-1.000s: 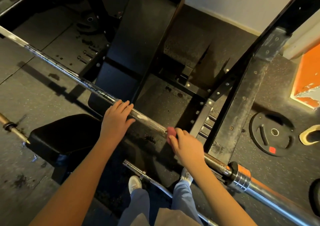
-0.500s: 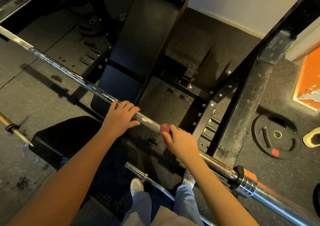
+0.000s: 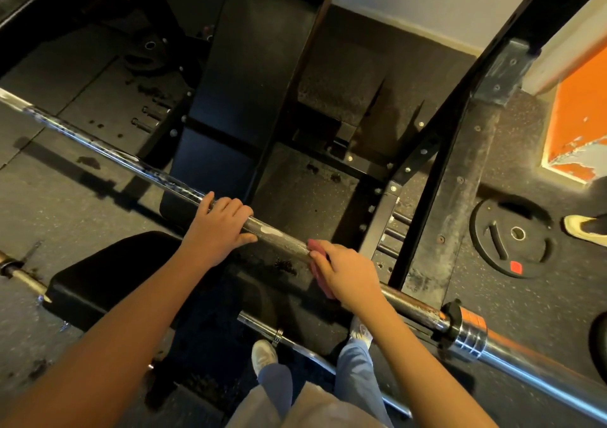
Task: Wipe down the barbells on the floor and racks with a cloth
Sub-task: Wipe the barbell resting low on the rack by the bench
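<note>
A long steel barbell [image 3: 282, 234] runs diagonally from upper left to lower right, resting on the black rack [image 3: 456, 151]. My left hand [image 3: 216, 227] grips its knurled shaft with fingers curled over the top. My right hand [image 3: 345, 271] holds a pink cloth [image 3: 316, 247] wrapped round the shaft just right of a pale smear. A second barbell [image 3: 305, 345] lies on the floor by my feet. The end of a third bar [image 3: 19, 274] shows at the left edge.
A black bench [image 3: 259, 76] stretches away under the bar, its seat pad [image 3: 108, 276] near me. A weight plate [image 3: 512, 240] lies on the rubber floor at right, beside another person's shoe [image 3: 583, 227]. An orange panel [image 3: 581, 115] leans at far right.
My right hand with the cloth has slid leftward along the shaft, closer to my left hand. My left hand keeps its grip in the same place.
</note>
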`<state>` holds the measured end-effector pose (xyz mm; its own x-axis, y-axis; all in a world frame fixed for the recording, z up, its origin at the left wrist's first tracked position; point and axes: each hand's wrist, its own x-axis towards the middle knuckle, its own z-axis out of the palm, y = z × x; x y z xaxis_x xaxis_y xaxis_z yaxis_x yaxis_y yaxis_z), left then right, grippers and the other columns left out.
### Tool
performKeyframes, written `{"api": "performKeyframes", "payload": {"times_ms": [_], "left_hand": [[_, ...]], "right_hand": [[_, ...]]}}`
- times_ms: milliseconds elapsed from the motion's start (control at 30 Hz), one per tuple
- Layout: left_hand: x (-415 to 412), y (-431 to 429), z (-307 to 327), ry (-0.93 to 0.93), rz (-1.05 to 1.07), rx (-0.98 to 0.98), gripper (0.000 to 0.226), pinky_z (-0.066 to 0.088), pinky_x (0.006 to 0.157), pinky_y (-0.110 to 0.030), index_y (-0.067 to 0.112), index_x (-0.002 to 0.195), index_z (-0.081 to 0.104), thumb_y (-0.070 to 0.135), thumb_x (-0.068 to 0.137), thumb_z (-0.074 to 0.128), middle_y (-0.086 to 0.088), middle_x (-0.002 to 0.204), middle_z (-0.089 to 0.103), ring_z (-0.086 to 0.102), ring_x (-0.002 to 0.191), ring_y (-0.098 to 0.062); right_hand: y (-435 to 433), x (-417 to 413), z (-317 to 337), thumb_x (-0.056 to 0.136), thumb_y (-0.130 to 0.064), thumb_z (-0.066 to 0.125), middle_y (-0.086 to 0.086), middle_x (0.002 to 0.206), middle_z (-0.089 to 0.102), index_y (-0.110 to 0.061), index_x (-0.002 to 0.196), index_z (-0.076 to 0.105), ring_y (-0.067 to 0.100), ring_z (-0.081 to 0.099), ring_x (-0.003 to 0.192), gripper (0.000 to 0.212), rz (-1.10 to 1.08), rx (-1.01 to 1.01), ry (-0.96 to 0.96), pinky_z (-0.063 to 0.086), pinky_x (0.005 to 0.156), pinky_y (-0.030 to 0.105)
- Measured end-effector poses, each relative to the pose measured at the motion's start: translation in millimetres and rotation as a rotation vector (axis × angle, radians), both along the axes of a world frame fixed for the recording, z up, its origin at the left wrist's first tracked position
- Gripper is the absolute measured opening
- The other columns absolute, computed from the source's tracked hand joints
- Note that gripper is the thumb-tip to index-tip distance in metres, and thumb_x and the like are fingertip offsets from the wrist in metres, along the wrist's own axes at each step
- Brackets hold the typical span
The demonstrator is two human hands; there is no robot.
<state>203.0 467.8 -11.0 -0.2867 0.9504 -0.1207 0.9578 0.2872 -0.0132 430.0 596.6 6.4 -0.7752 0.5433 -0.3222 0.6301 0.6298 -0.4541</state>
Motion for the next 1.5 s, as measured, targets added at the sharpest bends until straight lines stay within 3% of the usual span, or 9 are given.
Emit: {"api": "performKeyframes", "payload": {"times_ms": [200, 300, 433, 600, 800, 900, 1000, 1267, 1500], "left_hand": [[-1.3, -3.2, -3.9, 0.014, -0.010, 0.033, 0.043, 0.035, 0.102, -0.054, 0.017, 0.107, 0.061, 0.047, 0.078, 0.070, -0.003, 0.102, 0.062, 0.060, 0.102, -0.027], [-0.4, -3.7, -5.6, 0.025, -0.017, 0.049, 0.044, 0.035, 0.103, -0.054, 0.015, 0.108, 0.060, 0.047, 0.079, 0.068, -0.005, 0.103, 0.062, 0.060, 0.103, -0.028], [-0.2, -5.1, -6.5, 0.038, -0.026, 0.068, 0.044, 0.035, 0.102, -0.054, 0.015, 0.108, 0.060, 0.048, 0.080, 0.066, -0.006, 0.103, 0.062, 0.060, 0.102, -0.029], [-0.9, -5.6, -5.6, 0.029, -0.021, 0.046, 0.044, 0.033, 0.104, -0.054, 0.015, 0.109, 0.060, 0.048, 0.080, 0.067, -0.005, 0.104, 0.061, 0.058, 0.104, -0.028], [-2.2, -3.5, -5.9, 0.012, -0.013, 0.011, 0.043, 0.032, 0.106, -0.054, 0.017, 0.110, 0.060, 0.049, 0.082, 0.066, -0.003, 0.105, 0.060, 0.057, 0.106, -0.026], [-2.0, -3.3, -6.4, 0.021, -0.022, 0.018, 0.043, 0.033, 0.105, -0.055, 0.017, 0.109, 0.060, 0.049, 0.081, 0.065, -0.004, 0.104, 0.060, 0.058, 0.105, -0.025], [-1.2, -2.2, -5.2, 0.014, -0.021, 0.018, 0.043, 0.033, 0.105, -0.056, 0.016, 0.109, 0.060, 0.049, 0.081, 0.065, -0.004, 0.104, 0.060, 0.058, 0.105, -0.026], [-3.4, 0.9, -2.4, 0.001, -0.036, -0.020, 0.043, 0.034, 0.105, -0.054, 0.017, 0.109, 0.060, 0.050, 0.082, 0.064, -0.003, 0.104, 0.061, 0.059, 0.105, -0.025], [-2.4, 1.4, 1.1, 0.026, -0.020, -0.044, 0.046, 0.041, 0.099, -0.051, 0.018, 0.106, 0.064, 0.053, 0.076, 0.067, -0.002, 0.100, 0.064, 0.062, 0.098, -0.024]], "right_hand": [[11.6, 72.2, 4.0, 0.104, -0.038, 0.032, 0.000, 0.105, 0.068, -0.028, 0.129, 0.055, 0.012, 0.059, 0.084, 0.036, -0.260, 0.008, -0.121, 0.035, 0.063, 0.021], [3.9, 35.8, -0.2, 0.103, -0.042, 0.030, -0.002, 0.099, 0.065, -0.026, 0.124, 0.058, 0.008, 0.052, 0.074, 0.038, -0.207, 0.010, -0.068, 0.036, 0.058, 0.019], [-1.5, -10.8, -4.9, 0.103, -0.047, 0.026, -0.006, 0.087, 0.063, -0.026, 0.119, 0.055, 0.012, 0.060, 0.071, 0.040, -0.126, -0.023, -0.030, 0.053, 0.070, 0.031], [-7.5, 43.5, -8.5, 0.101, -0.049, 0.029, -0.006, 0.096, 0.056, -0.023, 0.117, 0.052, 0.013, 0.054, 0.082, 0.038, -0.052, 0.163, -0.044, 0.035, 0.067, 0.024], [-26.7, 85.2, -23.3, 0.077, -0.030, 0.077, 0.010, 0.115, 0.064, -0.014, 0.130, 0.056, 0.029, 0.062, 0.096, 0.060, -0.145, 0.365, -0.055, 0.053, 0.079, 0.041], [-35.1, 41.0, -10.4, 0.091, -0.033, 0.063, 0.007, 0.108, 0.067, -0.014, 0.122, 0.061, 0.027, 0.063, 0.094, 0.037, -0.239, 0.410, -0.068, 0.051, 0.079, 0.039], [-38.6, -6.4, -4.9, 0.103, -0.040, 0.034, 0.003, 0.117, 0.062, -0.019, 0.129, 0.053, 0.024, 0.058, 0.102, 0.038, -0.213, 0.314, -0.036, 0.044, 0.085, 0.035], [-32.2, 56.3, -15.6, 0.083, -0.030, 0.071, 0.005, 0.113, 0.068, -0.015, 0.124, 0.061, 0.023, 0.065, 0.096, 0.044, -0.245, 0.349, -0.024, 0.053, 0.082, 0.037], [-20.3, -37.0, 8.4, 0.104, -0.043, 0.027, 0.002, 0.117, 0.062, -0.025, 0.131, 0.046, 0.022, 0.060, 0.101, 0.038, -0.092, 0.027, -0.051, 0.047, 0.083, 0.034]]}}
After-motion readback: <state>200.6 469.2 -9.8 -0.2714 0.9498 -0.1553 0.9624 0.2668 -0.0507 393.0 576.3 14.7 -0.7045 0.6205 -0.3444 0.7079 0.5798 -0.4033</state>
